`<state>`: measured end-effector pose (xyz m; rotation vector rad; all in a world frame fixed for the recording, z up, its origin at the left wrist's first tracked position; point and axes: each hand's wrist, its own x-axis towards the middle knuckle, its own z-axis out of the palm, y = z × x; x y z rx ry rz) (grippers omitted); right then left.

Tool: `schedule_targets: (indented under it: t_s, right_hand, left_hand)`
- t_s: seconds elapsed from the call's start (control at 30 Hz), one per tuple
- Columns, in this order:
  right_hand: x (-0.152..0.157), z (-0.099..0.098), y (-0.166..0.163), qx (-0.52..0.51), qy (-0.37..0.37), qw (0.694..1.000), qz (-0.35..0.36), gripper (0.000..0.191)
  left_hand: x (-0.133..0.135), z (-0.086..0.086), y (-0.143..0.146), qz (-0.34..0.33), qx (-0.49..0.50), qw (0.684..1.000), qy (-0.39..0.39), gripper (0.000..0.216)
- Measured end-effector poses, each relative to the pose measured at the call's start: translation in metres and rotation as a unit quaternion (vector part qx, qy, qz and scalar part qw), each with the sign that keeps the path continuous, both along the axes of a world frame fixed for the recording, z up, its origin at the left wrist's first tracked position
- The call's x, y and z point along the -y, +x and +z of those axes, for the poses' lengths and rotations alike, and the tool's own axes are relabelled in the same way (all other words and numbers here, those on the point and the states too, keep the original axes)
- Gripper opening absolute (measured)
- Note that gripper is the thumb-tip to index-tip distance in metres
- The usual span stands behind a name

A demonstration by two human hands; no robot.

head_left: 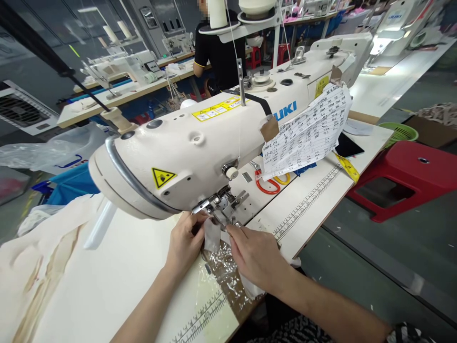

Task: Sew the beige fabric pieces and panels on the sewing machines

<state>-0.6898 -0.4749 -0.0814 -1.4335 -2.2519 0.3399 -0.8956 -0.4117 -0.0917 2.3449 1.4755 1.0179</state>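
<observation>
A large white sewing machine (210, 138) stands across the middle of the table. Below its needle area, a strip of pale fabric (213, 236) hangs between my hands. My left hand (185, 240), fingers bent together, pinches the fabric's edge close to the presser foot (214, 209). On the other side, my right hand (255, 252) is closed at the front of the foot, its fingertips pressed on the fabric there. More pale cloth (252, 287) shows below the right hand. The fingertips are partly hidden under the machine head.
Scissors with red handles (267, 186) lie behind the needle area, by a printed ruler (309, 197). A handwritten sheet (307, 136) is taped to the machine. A red stool (407, 176) stands right. Beige fabric (46, 271) lies left. Another person (221, 57) sits beyond.
</observation>
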Motion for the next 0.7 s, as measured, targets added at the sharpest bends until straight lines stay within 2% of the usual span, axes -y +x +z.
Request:
schedule_targets:
  t_s: [0.17,0.27,0.37,0.43,0.5,0.57,0.7]
  right_hand:
    - [-0.003,0.0,-0.004,0.031,-0.002,1.0,-0.003,0.03]
    - [0.001,0.0,-0.003,0.042,0.012,0.999,-0.009,0.032]
    - [0.019,0.0,0.008,-0.02,0.008,1.0,-0.019,0.027]
    - [0.04,0.001,0.022,-0.099,-0.025,0.995,-0.005,0.022]
    - [0.063,0.001,0.037,-0.151,-0.076,0.985,0.027,0.019]
    - [0.084,-0.001,0.051,-0.147,-0.107,0.982,0.049,0.021]
    - [0.102,-0.007,0.065,-0.136,-0.102,0.984,0.06,0.029]
  left_hand:
    - [0.002,0.002,0.002,-0.061,-0.057,0.991,0.102,0.01]
    - [0.004,0.006,0.002,-0.1,-0.105,0.982,0.123,0.015]
    - [0.01,0.013,0.003,-0.126,-0.136,0.975,0.12,0.022]
    - [0.016,0.017,0.003,-0.139,-0.161,0.97,0.114,0.027]
    - [0.021,0.018,0.005,-0.138,-0.194,0.965,0.112,0.033]
    - [0.026,0.017,0.01,-0.116,-0.23,0.959,0.116,0.037]
    - [0.033,0.01,0.023,-0.044,-0.274,0.952,0.133,0.034]
